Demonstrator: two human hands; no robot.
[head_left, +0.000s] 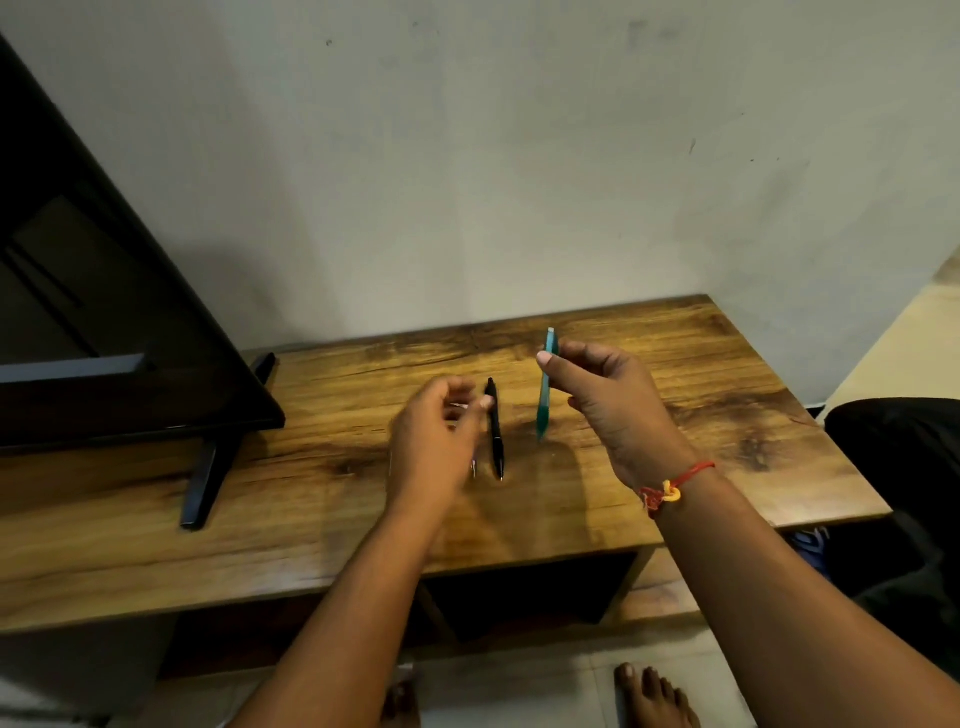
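My right hand pinches the teal pen above the table centre. My left hand, blurred, meets the black pen just left of it; I cannot tell its grip.

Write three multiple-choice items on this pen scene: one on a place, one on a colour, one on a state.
1. Where does the black screen stand on the wooden table?
A) at its left end
B) at its right end
C) in the middle

2. What colour is the pen in the right hand?
A) red
B) teal
C) white

3. How is that pen held?
A) lying flat under a palm
B) pinched near its top, hanging down
C) standing in a cup

Answers:
1 A: it stands left of both hands.
2 B: the barrel is teal, unlike the black pen by the left hand.
3 B: thumb and fingers pinch its upper part and the rest hangs below them.
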